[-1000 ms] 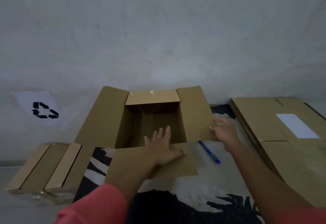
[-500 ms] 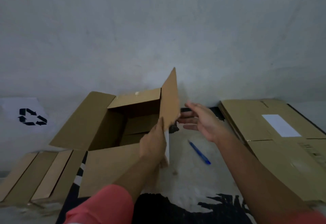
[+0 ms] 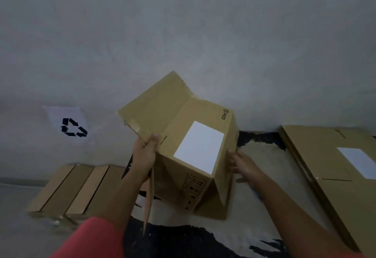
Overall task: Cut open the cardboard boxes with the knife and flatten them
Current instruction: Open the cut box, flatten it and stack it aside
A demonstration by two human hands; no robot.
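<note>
Left hand (image 3: 144,153) grips the box (image 3: 177,119) at its left edge, where an opened flap folds off the wall, with the thumb on top and the fingers curled underneath. The right hand (image 3: 242,165) is open, its fingers spread just beside the box's right wall; whether they touch the cardboard, I cannot tell.

The box is tipped up on its lower edge. Its face with the white label (image 3: 200,147) is turned upward, one flap reaches away toward the wall behind it, and another hangs edge-on below the left wrist. To the right of the box lie flattened boxes (image 3: 335,207). To its left is a bundle of cardboard (image 3: 69,192), and beyond that, on the wall, a recycling sign (image 3: 71,126).

This looks like a turn-over, meant to bring a taped seam up for cutting. To do it well, the left hand should grip the fold itself rather than the loose flap, which would bend and let the box swing. The right palm should go flat on the wall to the box's right to steer the roll, then set the box down square, clear of the flattened boxes.

I cannot pick out the knife. A bluish smear by the right forearm, right of the box, is too blurred to name, so find the knife before setting the box down.
</note>
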